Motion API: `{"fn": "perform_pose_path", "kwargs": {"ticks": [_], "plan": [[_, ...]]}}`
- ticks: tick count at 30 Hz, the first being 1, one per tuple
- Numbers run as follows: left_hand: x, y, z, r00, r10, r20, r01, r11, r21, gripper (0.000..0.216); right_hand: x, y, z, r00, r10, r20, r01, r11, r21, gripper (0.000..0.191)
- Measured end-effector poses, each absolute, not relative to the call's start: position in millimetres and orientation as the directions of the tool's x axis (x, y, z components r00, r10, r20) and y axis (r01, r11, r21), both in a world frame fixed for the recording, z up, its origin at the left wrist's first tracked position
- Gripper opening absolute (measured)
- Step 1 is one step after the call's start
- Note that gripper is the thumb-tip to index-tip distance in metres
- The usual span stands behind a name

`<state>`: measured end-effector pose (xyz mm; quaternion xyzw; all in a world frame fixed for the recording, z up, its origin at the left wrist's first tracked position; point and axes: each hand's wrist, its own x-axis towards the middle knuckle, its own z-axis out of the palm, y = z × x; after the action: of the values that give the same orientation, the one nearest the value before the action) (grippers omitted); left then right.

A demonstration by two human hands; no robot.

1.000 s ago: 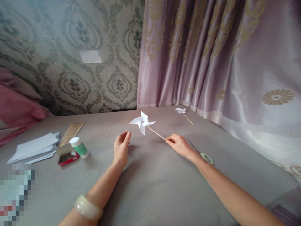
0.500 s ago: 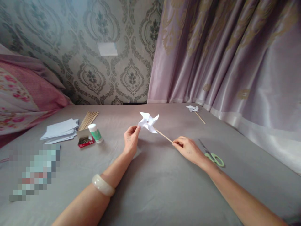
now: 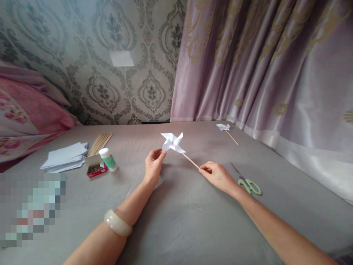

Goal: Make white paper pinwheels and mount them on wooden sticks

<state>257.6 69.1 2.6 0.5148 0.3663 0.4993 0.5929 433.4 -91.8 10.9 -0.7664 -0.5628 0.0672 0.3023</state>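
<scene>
A white paper pinwheel (image 3: 173, 142) on a thin wooden stick is held up over the grey cloth, its blades facing me. My right hand (image 3: 216, 176) pinches the lower end of the stick between thumb and fingers. At the lower left blade, my left hand (image 3: 154, 165) is closed, thumb and fingertips on the paper edge; the fingers behind the blade are partly hidden. Close beyond my right wrist lies a pair of scissors (image 3: 249, 186) with light green handles.
Leftward stand a white-and-green bottle (image 3: 108, 159), an open red box of small metal pieces (image 3: 96, 170), wooden sticks (image 3: 100, 143) and stacked white paper (image 3: 66, 156). A pixelated patch (image 3: 41, 209) covers something nearer. Another pinwheel (image 3: 224, 127) lies at the back right, near the curtain (image 3: 248, 73).
The pinwheel's blades have turned a little about their centre. Both hands keep their hold. The whole view has shifted slightly, with the table things now a bit further left.
</scene>
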Motion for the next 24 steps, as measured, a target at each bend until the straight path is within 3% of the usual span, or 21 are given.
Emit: {"fn": "perform_pose_path", "kwargs": {"ticks": [4,8,15,24], "plan": [[259,70,1,0.216,0.976,0.039,-0.173,-0.001,0.985,0.053,451,-82,8,0.472,0.869,0.148,0.745,-0.303,-0.595,0.021],[259,73,0,0.234,0.972,0.007,-0.108,0.019,0.994,0.051,483,-58,4,0.659,0.751,0.038,0.610,-0.504,-0.612,0.024],[259,76,2,0.263,0.965,-0.021,-0.078,0.043,0.996,0.050,544,-15,9,0.834,0.551,0.038,0.484,-0.696,-0.530,0.022],[259,77,1,0.285,0.958,-0.034,-0.061,0.053,0.997,0.053,583,4,13,0.893,0.450,0.017,0.418,-0.815,-0.402,0.032]]}}
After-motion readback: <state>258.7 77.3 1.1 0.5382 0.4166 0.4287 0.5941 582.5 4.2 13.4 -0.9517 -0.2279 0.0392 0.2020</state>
